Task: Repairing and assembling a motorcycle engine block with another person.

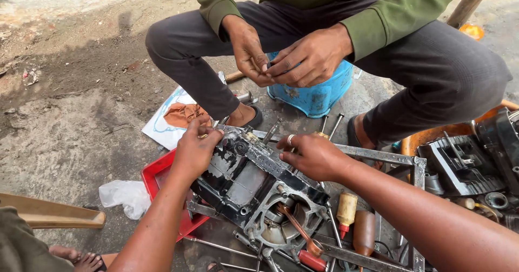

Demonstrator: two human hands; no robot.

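Gripping the far end of the engine block [254, 188] with my left hand [195, 149], fingers curled over its edge, I rest my right hand [313, 156] on its upper right rim, fingers bent; I cannot tell whether it clamps anything. The block lies on the ground partly over a red tray [154, 176]. Opposite me a seated person's hands [289, 56] pinch something small above a blue tub [319, 95].

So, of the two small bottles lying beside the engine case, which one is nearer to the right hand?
The pale yellow bottle with the red cap. It lies closer to the right hand than the brown bottle, which sits lower, further from the engine case.
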